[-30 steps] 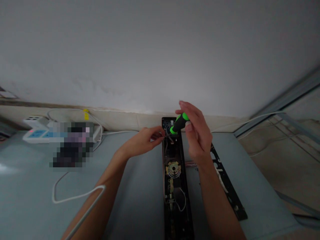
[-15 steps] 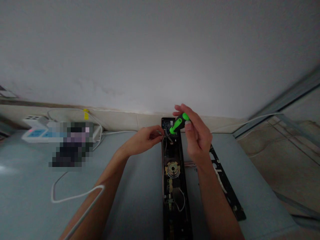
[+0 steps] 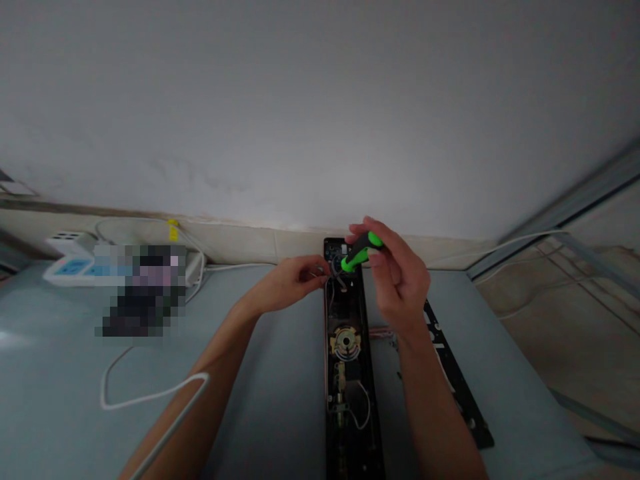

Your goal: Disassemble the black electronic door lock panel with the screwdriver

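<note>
A long black housing lies open on the table, with wires and a round speaker-like part inside. My right hand is closed round a green and black screwdriver. It tilts down to the left, its lower end over the wiring at the housing's far end; the tip cannot be made out. My left hand is at the housing's left edge, thumb and fingers pinched close to the wires there. Whatever sits between those fingertips is too small to tell.
A black slotted panel lies right of the housing, partly behind my right forearm. On the left are a white power strip and a blurred-out dark object. A white cable crosses in front of my left forearm. The wall rises behind.
The screwdriver has tilted flatter and my right hand has shifted slightly right and down. My left hand stays nearly where it was at the housing's edge.
</note>
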Motion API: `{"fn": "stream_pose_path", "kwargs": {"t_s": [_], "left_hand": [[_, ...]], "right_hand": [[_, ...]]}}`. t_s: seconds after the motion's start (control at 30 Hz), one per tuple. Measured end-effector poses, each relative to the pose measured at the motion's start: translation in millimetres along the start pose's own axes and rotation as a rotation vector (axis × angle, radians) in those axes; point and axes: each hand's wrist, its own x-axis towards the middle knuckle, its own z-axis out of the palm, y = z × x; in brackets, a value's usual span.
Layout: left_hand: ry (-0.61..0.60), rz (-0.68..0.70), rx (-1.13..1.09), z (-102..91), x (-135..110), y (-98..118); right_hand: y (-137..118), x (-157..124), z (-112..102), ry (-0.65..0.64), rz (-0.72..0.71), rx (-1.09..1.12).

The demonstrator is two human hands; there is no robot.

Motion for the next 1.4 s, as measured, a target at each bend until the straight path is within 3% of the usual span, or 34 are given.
{"fn": "stream_pose_path", "kwargs": {"t_s": [0.17, 0.4, 0.6, 0.8, 1.07, 1.27, 1.4], "left_hand": [[-0.003, -0.026, -0.03, -0.3, 0.9, -0.8], [-0.026, -0.036, -0.087, 0.6, -0.3, -4.2], [-0.028, -0.058, -0.104, 2.6, 0.4, -6.5], [-0.04, -0.032, -0.093, 1.1, 1.2, -3.8], [-0.019, -0.042, -0.108, 2.9, 0.7, -9.7], [-0.036, -0.054, -0.186, 3.9, 0.4, -8.5], [-0.025, -0.06, -0.196, 5.6, 1.0, -8.9]], "right_hand": [[4.2, 0.5, -0.3, 0.147, -0.101, -0.147], [0.8, -1.3, -1.4, -0.04, -0.017, -0.057], [2.9, 0.8, 1.5, 0.126, -0.117, -0.157], [-1.8, 1.7, -1.0, -0.058, -0.059, -0.074], [-1.4, 3.6, 0.3, 0.125, -0.151, -0.199], [-2.8, -0.4, -1.0, -0.096, -0.035, -0.085], [-1.6, 0.1, 3.7, -0.021, -0.104, -0.109]]}}
